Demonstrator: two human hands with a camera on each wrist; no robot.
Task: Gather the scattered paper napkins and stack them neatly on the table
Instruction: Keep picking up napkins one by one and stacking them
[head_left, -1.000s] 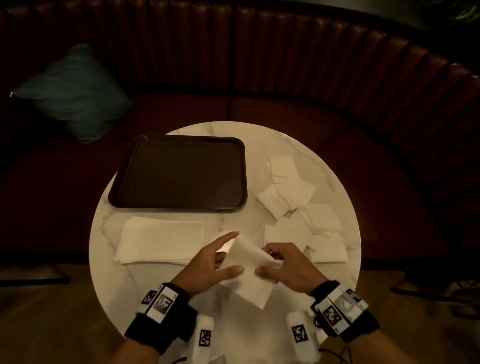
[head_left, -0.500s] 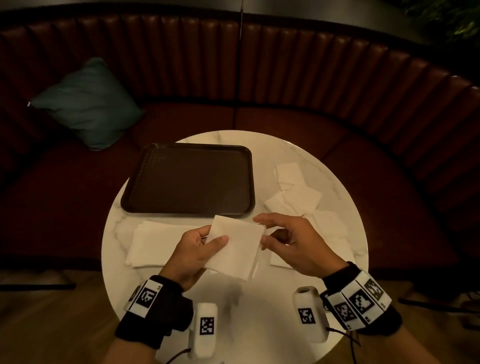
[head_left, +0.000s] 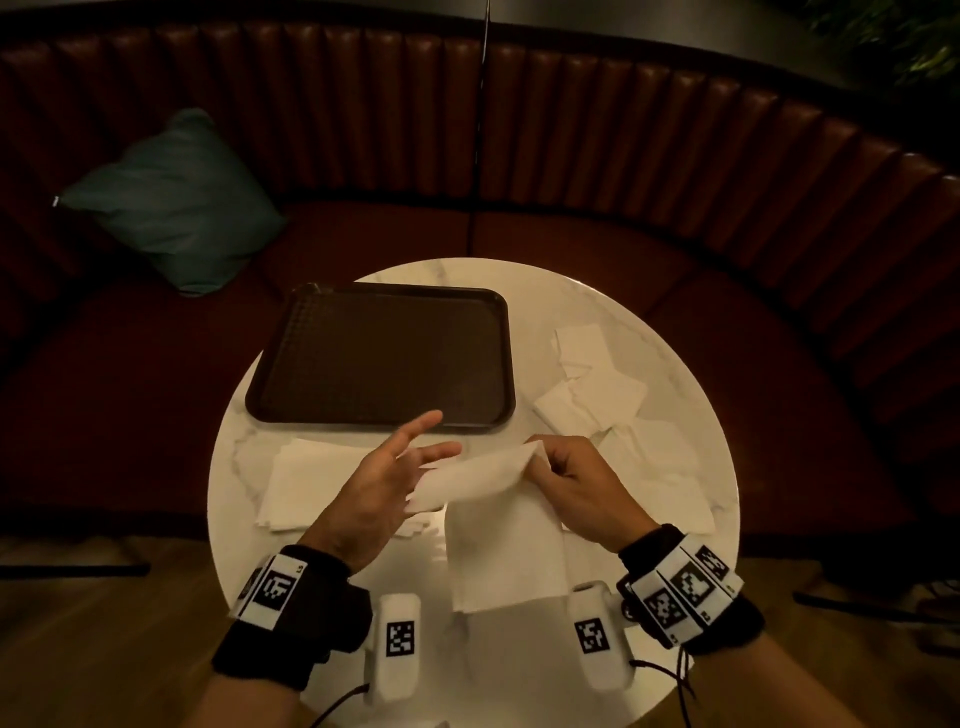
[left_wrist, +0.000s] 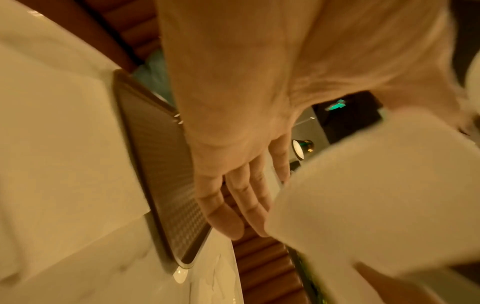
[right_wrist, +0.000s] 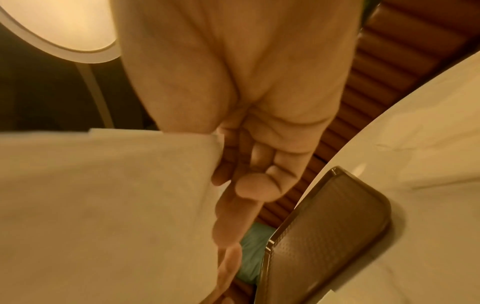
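Over the near half of the table (head_left: 332, 597): one napkin (head_left: 498, 525) held in the air, between the two hands.
Napkin, lie: unfolded, hanging from its top edge; long axis runs from the hands down toward the person.
Stack (head_left: 311, 483): flat on the table, left of the held napkin, just in front of the tray (head_left: 384, 353); it lies partly under the left hand (head_left: 374, 488).
Loose napkins (head_left: 613, 400): scattered on the right side of the table, overlapping, beyond the right hand (head_left: 576, 483).
Key relation: the stack lies to the left of the held napkin; the left hand is nearer it, the right hand well apart from it. Judgement: the napkin must travel left and down, its long axis turned to match the stack.
Left hand: fingers straight and spread, palm turned toward the napkin; fingers touch its left end without gripping, as the left wrist view also suggests.
Right hand: thumb and fingers pinch the napkin's upper right corner; other fingers curled.
Progress, judged: early; most napkins are ungathered.
Risk, judged: the limp sheet may fold or land askew.
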